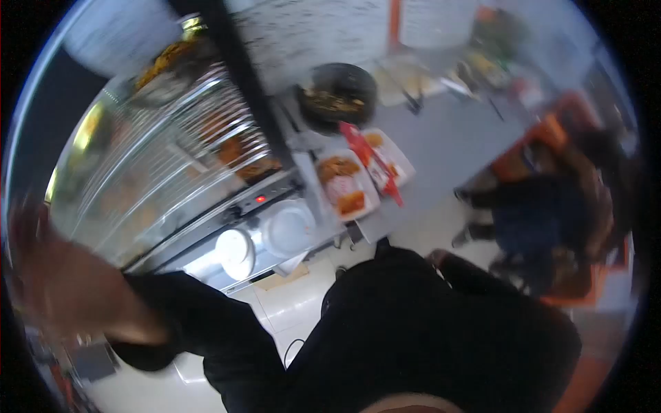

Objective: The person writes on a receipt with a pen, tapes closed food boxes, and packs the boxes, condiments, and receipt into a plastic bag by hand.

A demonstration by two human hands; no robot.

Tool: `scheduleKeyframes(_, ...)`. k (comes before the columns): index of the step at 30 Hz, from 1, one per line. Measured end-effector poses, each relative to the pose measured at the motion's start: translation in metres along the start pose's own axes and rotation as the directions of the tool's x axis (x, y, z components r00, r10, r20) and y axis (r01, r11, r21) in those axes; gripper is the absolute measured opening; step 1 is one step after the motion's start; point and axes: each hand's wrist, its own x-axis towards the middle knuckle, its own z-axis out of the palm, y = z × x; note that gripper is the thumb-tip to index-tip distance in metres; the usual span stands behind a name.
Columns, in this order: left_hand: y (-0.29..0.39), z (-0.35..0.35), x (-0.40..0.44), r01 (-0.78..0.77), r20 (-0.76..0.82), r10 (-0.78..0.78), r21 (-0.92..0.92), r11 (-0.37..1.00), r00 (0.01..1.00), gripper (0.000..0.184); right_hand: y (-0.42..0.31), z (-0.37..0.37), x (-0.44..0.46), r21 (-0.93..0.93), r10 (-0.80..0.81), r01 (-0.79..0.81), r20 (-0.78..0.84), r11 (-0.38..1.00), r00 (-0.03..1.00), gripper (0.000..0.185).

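Observation:
My left hand (79,286) is large and blurred at the far left, raised beside the glass display case (131,199); its fingers are smeared. Only a small part of my right hand (436,259) shows past my dark sleeve, below the counter edge, its fingers hidden. Two white trays of fried food, one nearer (344,184) and one behind (398,157), sit on the grey counter (447,138). A red and white packet (372,165) lies across them. White round lids or plates (235,253) rest in front of the case.
A dark bowl (337,96) with food bits stands behind the trays. Tongs (412,102) and blurred items lie farther back. A person in dark blue clothes (537,220) is at the right, by an orange-edged table or frame (523,141). A red light (260,199) glows on the case.

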Motion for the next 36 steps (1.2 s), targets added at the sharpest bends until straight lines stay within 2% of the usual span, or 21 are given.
scheduleKeyframes(1,-0.045,0.010,0.007,0.136,0.082,-0.180,0.383,0.914,0.980,0.036,-0.063,0.024,-0.036,0.016,0.290,-0.359,-0.624,0.933,0.726,0.037)
scheduleKeyframes(2,-0.081,0.019,0.009,0.183,0.109,-0.296,0.575,0.798,0.949,0.035,-0.059,0.039,-0.035,0.211,0.340,-0.282,-0.749,0.936,0.568,0.038)
scheduleKeyframes(6,-0.179,0.048,-0.011,0.195,0.136,-0.541,0.838,0.509,0.830,0.032,-0.075,0.026,-0.056,0.397,0.437,-0.206,-0.679,0.894,0.590,0.033)
scheduleKeyframes(10,-0.141,0.113,-0.080,0.268,0.022,-0.417,0.735,0.622,0.909,0.031,-0.078,0.005,-0.096,0.289,0.305,-0.107,-0.837,0.951,0.454,0.039)
scheduleKeyframes(12,-0.088,0.170,-0.153,0.622,-0.136,-0.651,0.489,0.611,0.747,0.032,-0.039,-0.036,-0.099,0.290,0.265,0.057,-0.926,0.955,0.270,0.044)
scheduleKeyframes(13,-0.053,0.206,-0.202,0.874,-0.193,-0.866,0.270,0.405,0.461,0.032,-0.029,-0.060,-0.109,0.377,0.363,0.173,-0.925,0.910,0.110,0.039)
scheduleKeyframes(14,-0.035,0.242,-0.240,0.902,-0.006,-0.941,0.285,0.324,0.340,0.033,0.000,-0.092,-0.116,0.388,0.417,0.316,-0.909,0.866,-0.027,0.031)
scheduleKeyframes(15,-0.027,0.280,-0.270,0.876,0.214,-0.941,0.357,0.325,0.262,0.034,0.038,-0.128,-0.121,0.240,0.292,0.203,-0.913,0.949,-0.286,0.026)
scheduleKeyframes(16,-0.042,0.317,-0.288,0.617,0.504,-0.746,0.437,0.655,0.435,0.033,0.030,-0.160,-0.160,0.309,0.335,0.131,-0.887,0.942,-0.319,0.024)
scheduleKeyframes(18,-0.072,0.370,-0.359,0.857,0.394,-0.882,0.326,0.399,0.260,0.027,0.045,-0.220,-0.207,0.222,0.270,0.158,-0.847,0.962,-0.458,0.025)
scheduleKeyframes(19,-0.099,0.384,-0.386,0.851,0.395,-0.913,0.441,0.285,0.102,0.024,0.082,-0.256,-0.217,0.245,0.286,0.148,-0.853,0.958,-0.438,0.027)
scheduleKeyframes(20,-0.127,0.397,-0.428,0.802,0.434,-0.862,0.399,0.444,0.262,0.023,0.103,-0.291,-0.226,0.278,0.335,0.191,-0.837,0.941,-0.432,0.027)
scheduleKeyframes(22,-0.171,0.417,-0.494,0.685,0.467,-0.850,0.536,0.493,0.246,0.027,0.124,-0.355,-0.258,0.306,0.323,0.111,-0.834,0.945,-0.447,0.027)
scheduleKeyframes(23,-0.192,0.413,-0.540,0.492,0.467,-0.863,0.715,0.497,0.193,0.036,0.118,-0.382,-0.278,0.289,0.283,0.058,-0.844,0.956,-0.456,0.029)
scheduleKeyframes(25,-0.197,0.416,-0.583,0.002,0.434,-0.853,0.891,0.454,0.292,0.047,0.146,-0.440,-0.297,0.244,0.195,-0.063,-0.883,0.968,-0.427,0.036)
scheduleKeyframes(27,-0.200,0.424,-0.593,0.014,0.420,-0.871,0.899,0.438,0.254,0.051,0.203,-0.496,-0.301,0.231,0.077,-0.327,-0.903,0.916,-0.422,0.044)
scheduleKeyframes(29,-0.203,0.411,-0.600,0.085,0.410,-0.884,0.896,0.437,0.225,0.053,0.241,-0.543,-0.310,0.279,0.149,-0.481,-0.945,0.831,-0.291,0.053)
scheduleKeyframes(31,-0.212,0.403,-0.596,0.097,0.418,-0.904,0.900,0.426,0.090,0.057,0.295,-0.586,-0.295,0.205,0.061,-0.704,-0.973,0.680,-0.225,0.058)
scheduleKeyframes(32,-0.213,0.405,-0.594,0.103,0.407,-0.906,0.902,0.419,0.118,0.061,0.270,-0.584,-0.302,0.250,0.144,-0.599,-0.965,0.761,-0.220,0.058)
scheduleKeyframes(34,-0.212,0.409,-0.598,0.150,0.363,-0.915,0.909,0.389,0.173,0.075,0.271,-0.603,-0.311,0.218,0.250,-0.620,-0.968,0.754,-0.037,0.054)
scheduleKeyframes(36,-0.213,0.407,-0.597,0.231,0.314,-0.929,0.906,0.355,0.195,0.082,0.248,-0.592,-0.309,0.171,0.195,-0.614,-0.980,0.771,-0.029,0.048)
